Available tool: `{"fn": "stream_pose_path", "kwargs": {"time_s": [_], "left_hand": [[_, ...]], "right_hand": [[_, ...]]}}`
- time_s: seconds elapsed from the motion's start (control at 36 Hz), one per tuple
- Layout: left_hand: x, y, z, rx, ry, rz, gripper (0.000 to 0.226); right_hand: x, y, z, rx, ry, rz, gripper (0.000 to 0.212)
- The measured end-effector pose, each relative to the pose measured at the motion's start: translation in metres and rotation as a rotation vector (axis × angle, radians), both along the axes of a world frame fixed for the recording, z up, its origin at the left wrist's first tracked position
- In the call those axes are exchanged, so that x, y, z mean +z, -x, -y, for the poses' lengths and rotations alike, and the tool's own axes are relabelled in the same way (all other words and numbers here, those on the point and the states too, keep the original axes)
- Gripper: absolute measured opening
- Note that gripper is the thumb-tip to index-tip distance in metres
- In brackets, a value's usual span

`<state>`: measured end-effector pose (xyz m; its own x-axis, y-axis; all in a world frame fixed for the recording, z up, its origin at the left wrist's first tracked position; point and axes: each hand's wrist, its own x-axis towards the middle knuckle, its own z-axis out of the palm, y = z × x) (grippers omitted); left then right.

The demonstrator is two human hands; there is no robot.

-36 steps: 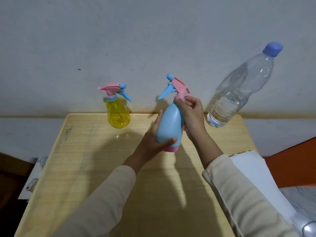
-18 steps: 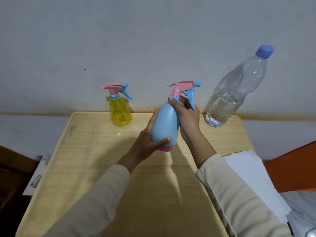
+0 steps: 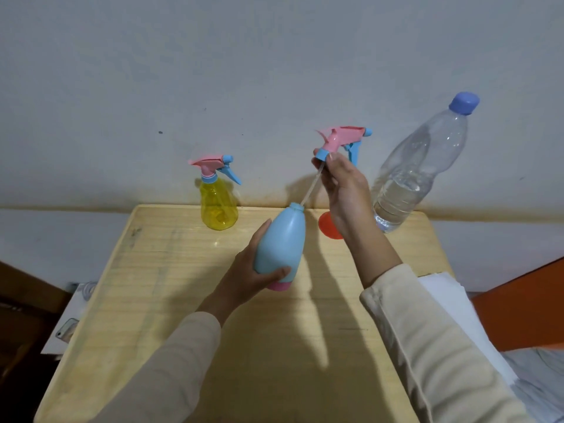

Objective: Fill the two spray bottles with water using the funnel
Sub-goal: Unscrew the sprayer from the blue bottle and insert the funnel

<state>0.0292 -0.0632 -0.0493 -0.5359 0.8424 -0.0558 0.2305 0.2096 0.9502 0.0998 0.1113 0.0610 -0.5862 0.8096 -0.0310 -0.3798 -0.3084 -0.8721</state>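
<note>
Blue spray bottle (image 3: 280, 242) sits over the middle of the wooden table (image 3: 183, 300), well in from both side edges and tilted with its open neck pointing toward the wall. The left hand (image 3: 247, 279) is wrapped round its lower body, thumb across the front. Can't tell if the pink base touches the wood.

The right hand (image 3: 345, 190) is up and to the right of the neck, pinching the blue collar of the pink spray head (image 3: 341, 138). The head is off the bottle, but the tip of its thin tube (image 3: 311, 190) is at the neck.

The far edge is crowded: yellow spray bottle (image 3: 218, 206) at the left, orange funnel (image 3: 328, 228) just behind the right wrist, water bottle (image 3: 409, 178) in the right corner. Most room is toward the near edge, where only the sleeves cross. A stack of paper (image 3: 451, 303) butts against the right edge.
</note>
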Motion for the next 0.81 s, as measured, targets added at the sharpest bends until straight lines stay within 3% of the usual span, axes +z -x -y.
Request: {"fn": "stream_pose_path", "kwargs": {"time_s": [0.17,0.28,0.39,0.5,0.64,0.81], "left_hand": [[-0.019,0.012,0.015,0.098,0.052,-0.079,0.095],[-0.028,0.016,0.013,0.115,0.014,-0.070,0.104],[-0.037,0.014,0.004,0.147,-0.012,-0.074,0.109],[-0.046,0.011,-0.007,0.200,-0.053,-0.058,0.100],[-0.061,0.005,-0.011,0.239,-0.035,-0.025,0.105],[-0.069,0.007,-0.010,0.227,-0.015,0.005,0.106]], "right_hand": [[0.033,-0.009,-0.033,-0.085,-0.204,0.027,0.013],[0.031,-0.025,-0.045,-0.054,-0.377,0.210,0.009],[-0.032,-0.034,-0.038,0.027,-0.509,0.554,0.008],[-0.118,-0.055,-0.017,0.143,-0.558,0.948,0.023],[-0.161,-0.063,0.006,0.176,-0.650,1.134,0.026],[-0.176,-0.052,0.023,0.180,-0.671,1.140,0.023]]}}
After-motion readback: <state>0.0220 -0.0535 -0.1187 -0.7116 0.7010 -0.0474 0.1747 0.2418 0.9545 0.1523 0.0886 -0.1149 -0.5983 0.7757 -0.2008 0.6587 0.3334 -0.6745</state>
